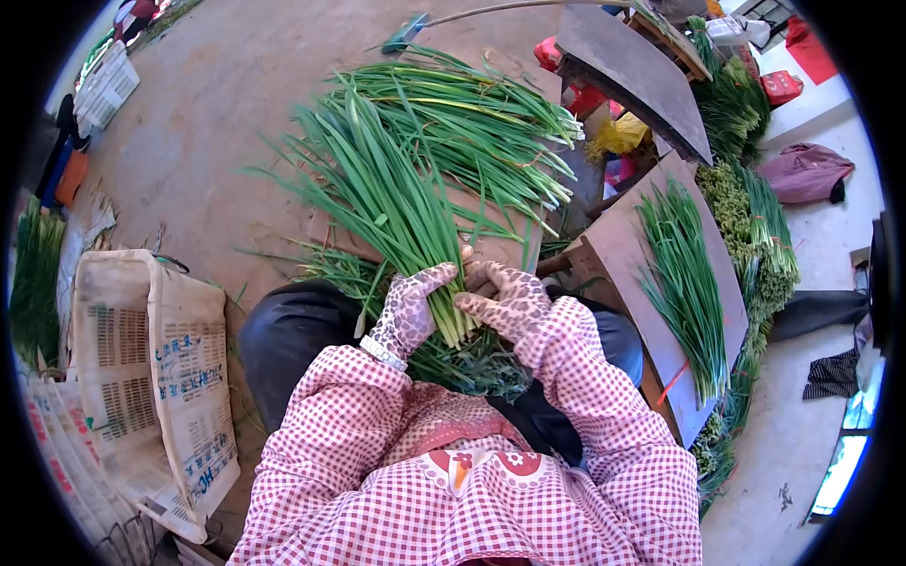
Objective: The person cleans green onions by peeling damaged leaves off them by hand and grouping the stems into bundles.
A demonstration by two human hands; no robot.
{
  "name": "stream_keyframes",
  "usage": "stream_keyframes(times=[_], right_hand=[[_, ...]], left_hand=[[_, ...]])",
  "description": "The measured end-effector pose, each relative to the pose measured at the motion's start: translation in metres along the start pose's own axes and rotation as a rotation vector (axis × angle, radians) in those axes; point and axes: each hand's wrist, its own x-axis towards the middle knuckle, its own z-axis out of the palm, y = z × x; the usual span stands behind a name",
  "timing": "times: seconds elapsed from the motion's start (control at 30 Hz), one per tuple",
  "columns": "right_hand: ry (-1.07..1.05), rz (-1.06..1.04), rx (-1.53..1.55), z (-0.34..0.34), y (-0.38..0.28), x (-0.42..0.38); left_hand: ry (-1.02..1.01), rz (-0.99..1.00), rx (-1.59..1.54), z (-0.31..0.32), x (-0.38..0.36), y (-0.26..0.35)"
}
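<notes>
A bunch of garlic chives (392,193) lies across both hands in front of the person's lap, its pale stem ends pointing back toward the body and its long leaves fanning away and to the left. The left hand (406,307), in a leopard-print glove, has its grip closed around the near side of the bunch, just above the cut ends, with a pale band (382,353) around the wrist. The right hand (510,297), gloved in a similar print, is curled against the other side of the stems, thumb and fingers bent inward; how firmly its grip is closed, and on how many stalks, I cannot tell. Just beyond, a larger pile of garlic chives (472,123) lies with its pale ends to the right. Loose green leaves (472,366) are gathered below the hands, over the lap. On the right, a low bench (623,247) carries another bunch of chives (687,283), near a red strip (673,381). To the left is an off-white plastic crate (193,377) with blue lettering. A broom head (404,33) rests on the floor (217,123) beyond the pile.
</notes>
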Motion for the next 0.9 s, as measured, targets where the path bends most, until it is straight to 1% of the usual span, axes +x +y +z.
stream_keyframes(times=[0.03, 0.07, 0.1, 0.13, 0.17, 0.2, 0.27, 0.3, 0.33, 0.4, 0.43, 0.47, 0.53, 0.57, 0.6, 0.63, 0.67, 0.7, 0.73, 0.77, 0.8, 0.83, 0.87, 0.9], right_hand=[[-0.021, 0.09, -0.029, 0.002, -0.007, 0.003], [-0.015, 0.088, -0.028, 0.005, -0.006, 0.008], [-0.026, 0.119, 0.019, 0.009, -0.001, 0.014], [-0.04, 0.149, 0.064, 0.012, 0.002, 0.018], [-0.072, 0.172, 0.13, 0.011, 0.003, 0.018], [-0.069, 0.169, 0.125, 0.01, 0.004, 0.017], [-0.154, 0.246, 0.613, 0.01, 0.01, 0.015], [-0.11, 0.212, 0.786, 0.014, 0.009, 0.011], [-0.109, 0.21, 0.78, 0.017, 0.005, 0.009], [0.089, 0.237, 0.765, 0.023, -0.005, 0.006], [0.098, 0.174, 0.682, 0.025, 0.002, 0.008], [0.099, 0.168, 0.682, 0.025, 0.002, 0.006], [0.184, 0.188, 0.35, 0.024, -0.002, 0.001], [0.198, 0.228, 0.328, 0.025, 0.002, -0.006], [0.366, 0.009, -0.175, 0.04, 0.065, 0.009], [0.259, -0.013, -0.296, 0.036, 0.055, -0.014], [0.038, 0.09, -0.249, 0.037, 0.078, -0.022], [-0.214, 0.077, -0.659, 0.032, 0.074, -0.033], [-0.523, 0.274, -0.59, 0.023, 0.065, -0.046], [-0.766, 0.498, -0.519, 0.011, 0.054, -0.055], [-0.753, 0.576, -0.338, 0.006, 0.061, -0.056], [-0.695, 0.493, -0.328, -0.004, 0.05, -0.057], [-0.633, 0.409, -0.312, -0.017, 0.035, -0.054], [-0.554, 0.19, -0.353, -0.028, 0.021, -0.048]], left_hand=[[-0.003, 0.058, 0.036, 0.007, -0.002, 0.001], [-0.006, 0.116, 0.07, 0.01, -0.004, 0.002], [0.014, 0.113, 0.151, 0.011, -0.005, 0.003], [0.012, 0.114, 0.149, 0.012, -0.007, 0.005], [-0.019, 0.094, 0.18, 0.014, -0.009, 0.008], [-0.052, 0.076, 0.212, 0.016, -0.01, 0.01], [-0.026, 0.113, 0.208, 0.011, -0.006, 0.006], [0.009, 0.147, 0.203, 0.007, -0.003, 0.004], [0.006, 0.152, 0.2, 0.005, 0.0, 0.001], [0.023, 0.183, 0.031, 0.005, 0.005, -0.001], [0.077, 0.207, 0.052, 0.011, 0.003, 0.001], [0.073, 0.211, 0.055, 0.007, 0.003, 0.004], [0.121, 0.389, 0.426, 0.013, -0.003, 0.02], [0.155, 0.426, 0.21, 0.017, -0.007, 0.027], [0.067, 0.663, 0.394, -0.003, -0.003, 0.029], [0.09, 0.652, 0.237, -0.002, -0.009, 0.039], [0.11, 0.64, 0.08, 0.004, -0.016, 0.051], [0.125, 0.697, 0.149, 0.005, -0.023, 0.061], [0.142, 0.749, 0.221, 0.007, -0.031, 0.069], [0.131, 0.678, 0.259, 0.003, -0.037, 0.067], [0.119, 0.607, 0.3, -0.002, -0.043, 0.066], [0.105, 0.537, 0.343, -0.006, -0.049, 0.065], [0.077, 0.533, 0.408, -0.007, -0.051, 0.061], [-0.157, 0.594, 0.476, 0.003, -0.047, 0.056]])
